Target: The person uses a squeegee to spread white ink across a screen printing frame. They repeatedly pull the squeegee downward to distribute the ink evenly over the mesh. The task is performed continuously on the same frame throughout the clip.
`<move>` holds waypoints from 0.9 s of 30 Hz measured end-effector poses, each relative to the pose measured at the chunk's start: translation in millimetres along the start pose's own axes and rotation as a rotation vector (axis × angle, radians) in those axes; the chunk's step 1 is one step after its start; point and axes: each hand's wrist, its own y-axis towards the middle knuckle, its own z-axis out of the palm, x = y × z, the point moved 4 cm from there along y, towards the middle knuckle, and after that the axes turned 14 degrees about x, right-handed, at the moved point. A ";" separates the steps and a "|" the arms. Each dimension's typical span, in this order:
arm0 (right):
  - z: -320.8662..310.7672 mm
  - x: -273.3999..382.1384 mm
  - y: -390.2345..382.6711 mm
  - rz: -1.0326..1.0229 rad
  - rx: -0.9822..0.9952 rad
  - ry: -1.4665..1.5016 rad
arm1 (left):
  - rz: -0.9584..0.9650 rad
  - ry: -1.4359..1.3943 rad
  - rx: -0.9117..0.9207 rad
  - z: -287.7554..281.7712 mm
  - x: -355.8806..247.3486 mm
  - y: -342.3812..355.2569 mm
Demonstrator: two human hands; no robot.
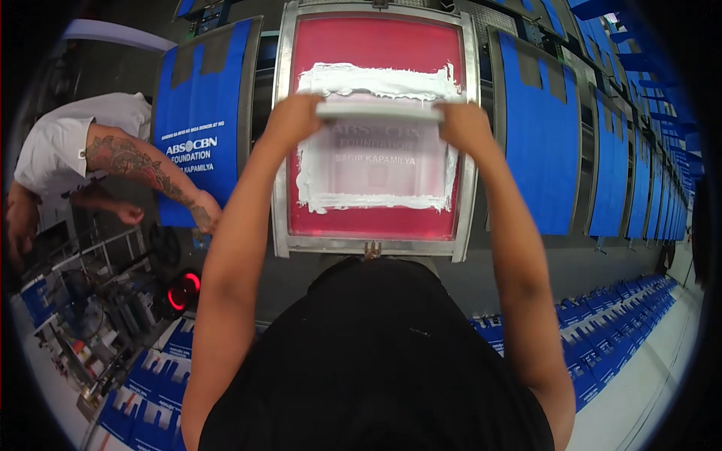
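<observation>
Over the far half of the silkscreen frame [414,246], the left hand [297,116] and right hand [462,126] each wrap a closed grip around one end of the squeegee [380,113]. Likely a stroke spreading white ink [361,77]; next seems to call for level, even pressure within the frame.

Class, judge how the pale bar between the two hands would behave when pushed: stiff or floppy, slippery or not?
The pale bar is probably stiff: it spans straight from left hand to right hand. It may glide easily, since the red screen looks flat and wet-looking white paste lies near it.
</observation>
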 end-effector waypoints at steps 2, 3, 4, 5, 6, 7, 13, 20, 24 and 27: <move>37.0 17.0 -57.4 -0.011 0.172 -0.014 | -0.001 -0.011 0.070 42.4 3.4 -68.4; 64.2 23.2 -88.2 -0.010 0.192 -0.021 | 0.033 -0.023 0.103 50.7 -16.8 -102.6; 86.4 31.1 -116.2 -0.055 0.107 0.059 | 0.136 -0.032 -0.012 84.6 -11.1 -134.2; 106.7 37.5 -134.0 -0.046 0.064 0.090 | 0.193 -0.047 -0.080 105.6 -16.4 -152.3; 118.3 41.4 -140.0 -0.034 0.023 0.120 | 0.251 -0.064 -0.146 114.1 -21.6 -159.4; 120.6 37.7 -130.6 -0.054 -0.036 0.113 | 0.229 -0.041 -0.144 112.8 -17.9 -149.4; 39.6 -9.0 19.0 0.005 -0.045 -0.043 | 0.034 0.073 -0.071 22.0 5.5 8.7; -43.7 -21.9 73.3 -0.059 0.052 -0.001 | 0.068 0.078 -0.338 -43.8 9.1 32.3; -84.7 -35.2 83.9 -0.114 0.076 0.016 | -0.061 -0.080 -0.526 -31.8 -20.8 -63.9; -64.5 -45.6 112.2 -0.142 0.088 0.022 | -0.023 -0.574 0.397 108.8 -19.5 -140.3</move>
